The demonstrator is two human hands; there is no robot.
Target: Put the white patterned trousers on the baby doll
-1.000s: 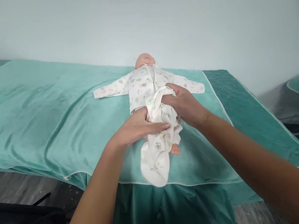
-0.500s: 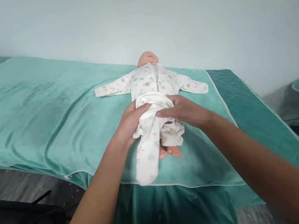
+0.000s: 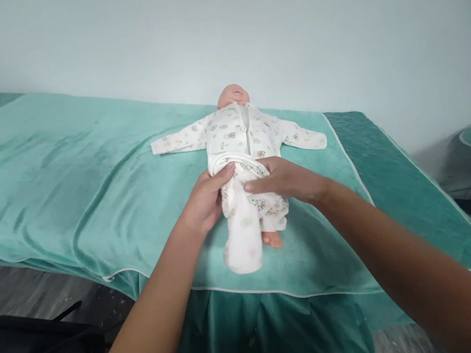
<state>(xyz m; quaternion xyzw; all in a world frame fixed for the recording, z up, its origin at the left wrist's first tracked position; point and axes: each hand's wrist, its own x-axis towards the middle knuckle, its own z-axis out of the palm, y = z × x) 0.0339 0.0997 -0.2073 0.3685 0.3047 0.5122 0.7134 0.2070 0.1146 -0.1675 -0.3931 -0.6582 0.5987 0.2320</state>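
Looks like mid-dressing: left hand (image 3: 204,202) and right hand (image 3: 284,180) both pinch the waistband of the printed baby pants (image 3: 245,222), bunched at the doll (image 3: 241,134)'s hips on the teal towel (image 3: 86,181). One bare foot (image 3: 272,239) pokes out, so I'd guess that leg needs threading next; the other's hidden.

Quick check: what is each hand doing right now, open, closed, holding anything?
Left hand: closed on the trousers at the doll's waist.
Right hand: fingers on the trousers' waistband; cannot tell whether it is gripping.

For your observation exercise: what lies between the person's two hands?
In the head view, the doll's bunched printed trousers lie between the left hand and right hand.
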